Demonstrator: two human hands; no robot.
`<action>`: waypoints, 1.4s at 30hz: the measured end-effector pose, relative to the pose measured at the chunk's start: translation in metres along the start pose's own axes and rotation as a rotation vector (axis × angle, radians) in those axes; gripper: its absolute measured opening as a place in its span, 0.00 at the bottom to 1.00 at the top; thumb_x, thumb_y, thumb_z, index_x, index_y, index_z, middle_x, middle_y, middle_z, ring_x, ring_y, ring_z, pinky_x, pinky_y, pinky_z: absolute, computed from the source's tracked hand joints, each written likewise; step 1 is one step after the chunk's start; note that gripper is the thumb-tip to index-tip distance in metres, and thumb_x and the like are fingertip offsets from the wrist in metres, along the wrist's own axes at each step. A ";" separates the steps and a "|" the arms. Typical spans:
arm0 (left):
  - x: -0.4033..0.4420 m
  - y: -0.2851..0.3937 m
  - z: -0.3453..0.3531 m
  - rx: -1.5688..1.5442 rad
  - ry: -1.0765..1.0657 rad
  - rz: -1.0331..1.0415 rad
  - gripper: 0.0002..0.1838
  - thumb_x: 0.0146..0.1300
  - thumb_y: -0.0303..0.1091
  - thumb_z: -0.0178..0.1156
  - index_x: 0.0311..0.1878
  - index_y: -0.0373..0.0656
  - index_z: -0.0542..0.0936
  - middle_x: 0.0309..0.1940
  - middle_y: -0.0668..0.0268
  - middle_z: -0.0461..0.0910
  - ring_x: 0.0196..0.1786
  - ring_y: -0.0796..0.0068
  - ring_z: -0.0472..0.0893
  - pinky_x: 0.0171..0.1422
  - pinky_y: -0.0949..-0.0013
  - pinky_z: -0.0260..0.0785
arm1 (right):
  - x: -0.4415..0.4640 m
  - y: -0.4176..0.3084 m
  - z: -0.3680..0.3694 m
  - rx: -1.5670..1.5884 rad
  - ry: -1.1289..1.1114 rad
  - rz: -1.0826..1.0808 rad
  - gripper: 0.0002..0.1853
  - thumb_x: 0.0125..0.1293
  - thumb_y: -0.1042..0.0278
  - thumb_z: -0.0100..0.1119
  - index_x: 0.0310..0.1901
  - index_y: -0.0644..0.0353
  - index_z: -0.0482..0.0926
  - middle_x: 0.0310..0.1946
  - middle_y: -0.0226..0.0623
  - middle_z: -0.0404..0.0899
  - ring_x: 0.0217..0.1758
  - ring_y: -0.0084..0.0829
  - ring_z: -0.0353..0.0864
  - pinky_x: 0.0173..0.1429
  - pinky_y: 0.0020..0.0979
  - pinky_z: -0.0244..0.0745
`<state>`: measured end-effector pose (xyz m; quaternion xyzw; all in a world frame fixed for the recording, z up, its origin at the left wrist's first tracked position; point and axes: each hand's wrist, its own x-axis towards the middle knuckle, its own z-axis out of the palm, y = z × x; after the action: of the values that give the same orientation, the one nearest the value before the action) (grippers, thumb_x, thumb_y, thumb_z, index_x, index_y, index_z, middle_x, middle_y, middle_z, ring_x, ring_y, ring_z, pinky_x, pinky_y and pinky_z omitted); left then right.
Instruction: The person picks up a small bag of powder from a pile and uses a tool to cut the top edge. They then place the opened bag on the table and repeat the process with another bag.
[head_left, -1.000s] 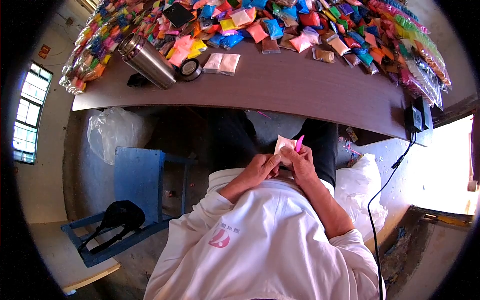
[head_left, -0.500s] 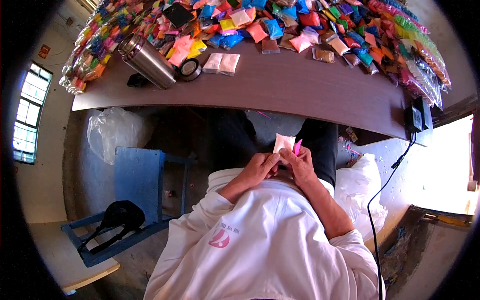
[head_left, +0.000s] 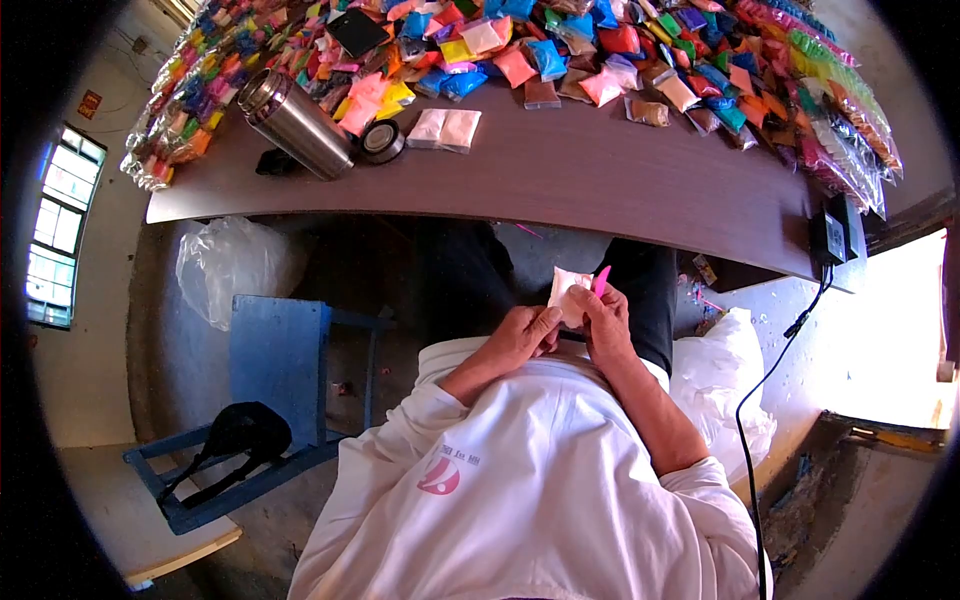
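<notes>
Both hands are together over my lap, below the table edge, around a small pale pink packet (head_left: 570,284) that stands up between them. My left hand (head_left: 522,338) is closed, its thumb and fingers pinching the packet's lower left side. My right hand (head_left: 606,322) presses its thumb on the packet's right side. From its fingers a bright pink, narrow, blade-shaped piece (head_left: 601,280) sticks up beside the packet; its lower part is hidden in the grip. On the table lies a pair of joined pale pink packets (head_left: 444,129).
The brown table (head_left: 560,175) bears a heap of colourful packets (head_left: 545,60), a steel flask (head_left: 297,125), its lid (head_left: 381,140) and a dark phone-like slab (head_left: 357,33). A blue chair (head_left: 277,360) holds a black bag (head_left: 246,438). A black cable (head_left: 752,395) hangs at right, near white plastic bags (head_left: 722,385).
My right hand has shifted slightly up and right, and its thumb has moved along the packet. The bright pink piece now stands higher. My left hand has hardly moved.
</notes>
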<state>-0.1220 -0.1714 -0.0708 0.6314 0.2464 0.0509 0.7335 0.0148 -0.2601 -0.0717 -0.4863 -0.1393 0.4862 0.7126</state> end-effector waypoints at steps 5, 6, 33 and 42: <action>0.000 0.001 0.001 0.032 0.010 -0.012 0.24 0.71 0.52 0.45 0.28 0.40 0.72 0.20 0.71 0.71 0.21 0.84 0.67 0.24 0.78 0.58 | 0.006 0.005 -0.002 -0.063 0.009 0.017 0.09 0.66 0.66 0.55 0.35 0.63 0.80 0.27 0.31 0.80 0.27 0.17 0.76 0.30 0.21 0.70; 0.000 0.002 0.001 0.070 0.002 -0.003 0.24 0.71 0.52 0.44 0.28 0.40 0.73 0.20 0.71 0.71 0.21 0.83 0.67 0.24 0.77 0.59 | 0.006 0.005 -0.002 -0.056 -0.027 -0.020 0.09 0.66 0.66 0.56 0.35 0.63 0.80 0.27 0.31 0.80 0.26 0.17 0.76 0.29 0.20 0.70; -0.001 0.000 -0.001 -0.072 0.081 -0.037 0.26 0.70 0.53 0.46 0.20 0.44 0.69 0.16 0.71 0.70 0.18 0.84 0.63 0.22 0.75 0.55 | 0.058 -0.061 0.042 -0.574 0.072 -0.487 0.11 0.59 0.68 0.62 0.38 0.67 0.74 0.27 0.28 0.73 0.30 0.16 0.69 0.32 0.22 0.68; -0.002 -0.002 -0.015 -0.140 0.154 -0.076 0.27 0.69 0.56 0.46 0.20 0.46 0.69 0.15 0.70 0.69 0.15 0.85 0.62 0.20 0.78 0.52 | 0.185 -0.074 0.104 -1.041 0.170 -0.589 0.22 0.51 0.58 0.67 0.42 0.64 0.73 0.36 0.51 0.80 0.41 0.51 0.80 0.43 0.42 0.74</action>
<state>-0.1304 -0.1594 -0.0732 0.5629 0.3218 0.0885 0.7561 0.0764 -0.0529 -0.0101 -0.7494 -0.4302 0.0957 0.4941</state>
